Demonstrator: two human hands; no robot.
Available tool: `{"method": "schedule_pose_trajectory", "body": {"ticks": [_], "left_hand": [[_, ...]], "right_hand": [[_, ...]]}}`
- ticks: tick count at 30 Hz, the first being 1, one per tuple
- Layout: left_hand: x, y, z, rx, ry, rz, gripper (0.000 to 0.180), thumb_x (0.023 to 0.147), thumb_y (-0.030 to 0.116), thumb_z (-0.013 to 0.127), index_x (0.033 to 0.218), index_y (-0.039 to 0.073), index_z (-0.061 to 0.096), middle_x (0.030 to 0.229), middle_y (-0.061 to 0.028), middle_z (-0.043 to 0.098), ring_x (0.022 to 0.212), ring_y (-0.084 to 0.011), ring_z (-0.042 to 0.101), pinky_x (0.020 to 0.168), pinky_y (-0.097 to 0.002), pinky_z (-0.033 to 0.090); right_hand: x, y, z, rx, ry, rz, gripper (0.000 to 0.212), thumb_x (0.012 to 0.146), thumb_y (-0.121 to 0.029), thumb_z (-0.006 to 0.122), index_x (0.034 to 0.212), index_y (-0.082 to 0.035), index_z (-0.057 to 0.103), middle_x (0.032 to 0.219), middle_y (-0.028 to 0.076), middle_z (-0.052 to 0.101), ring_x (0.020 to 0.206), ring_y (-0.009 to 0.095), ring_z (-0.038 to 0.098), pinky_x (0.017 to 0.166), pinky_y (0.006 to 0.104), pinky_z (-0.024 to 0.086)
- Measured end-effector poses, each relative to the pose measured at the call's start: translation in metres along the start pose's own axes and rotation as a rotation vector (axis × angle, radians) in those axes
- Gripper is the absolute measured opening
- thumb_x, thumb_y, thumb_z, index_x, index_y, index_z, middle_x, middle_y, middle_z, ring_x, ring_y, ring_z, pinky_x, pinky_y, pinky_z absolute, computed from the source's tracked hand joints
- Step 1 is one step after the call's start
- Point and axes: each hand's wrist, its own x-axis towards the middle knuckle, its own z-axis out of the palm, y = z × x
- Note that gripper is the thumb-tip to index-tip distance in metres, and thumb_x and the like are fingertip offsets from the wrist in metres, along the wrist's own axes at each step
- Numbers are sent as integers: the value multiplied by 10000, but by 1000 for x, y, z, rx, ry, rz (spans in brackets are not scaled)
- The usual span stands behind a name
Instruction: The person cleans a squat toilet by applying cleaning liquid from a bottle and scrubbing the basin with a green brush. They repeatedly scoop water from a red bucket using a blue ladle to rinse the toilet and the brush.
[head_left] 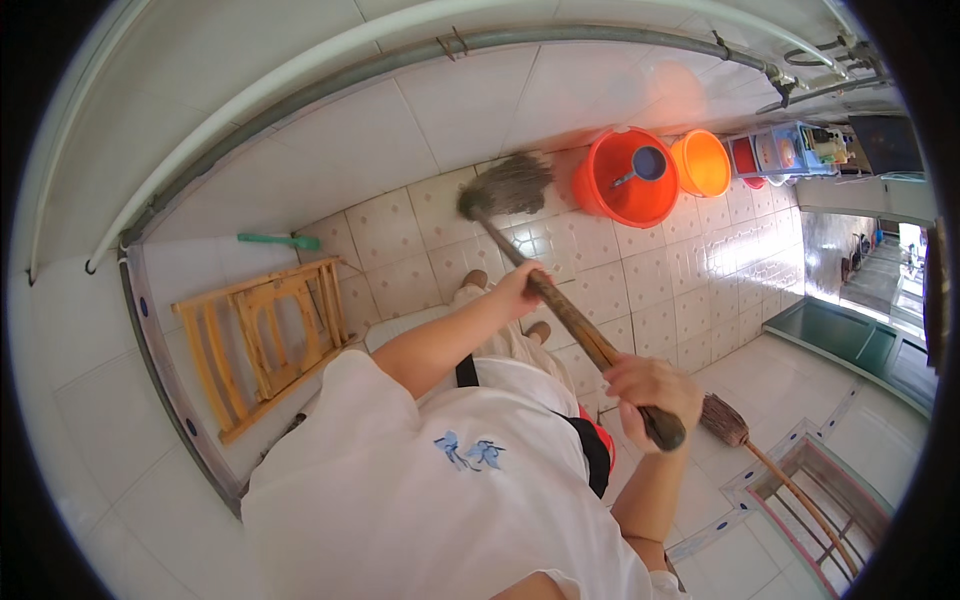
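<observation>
A mop with a dark wooden handle (578,322) slants across in front of me. Its grey string head (512,188) lies on the tiled floor beside the wall, left of a red bucket (626,205). Partway up the shaft, my left hand (524,287) is closed around the wood. My right hand (655,395) wraps the handle close to its rounded top end. A dark blue dipper (648,163) rests in the red bucket, with its handle toward the left.
Beyond the red bucket stands an orange bucket (703,165), then a rack (790,150) holding basins and bottles. A folded wooden chair (270,345) leans at the left, near a green brush (280,241). At right are a second mop (727,420) and a green-panelled door (850,340).
</observation>
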Motion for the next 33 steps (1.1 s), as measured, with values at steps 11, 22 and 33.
{"method": "schedule_pose_trajectory", "body": {"ticks": [11,22,33], "left_hand": [[-28,-102,-78,-144,679,-60,112,832,92,565,840,30,472,790,-78,500,759,-226,547,779,-377,526],[28,-255,12,-25,447,-121,115,840,99,556,862,29,467,819,-99,523,799,-235,568,790,-363,509],[90,-323,112,-65,158,-138,150,817,128,576,866,25,479,751,-96,530,721,-249,581,726,-381,524]], "right_hand": [[-123,112,-53,509,-75,257,72,747,100,546,724,34,566,752,125,602,779,245,596,886,431,459],[-213,79,-194,328,-22,184,79,679,104,568,707,31,555,724,109,608,755,247,636,800,375,504],[-226,1,-186,-233,-37,-20,99,646,43,611,670,-22,540,669,88,588,683,271,634,765,391,532]]}}
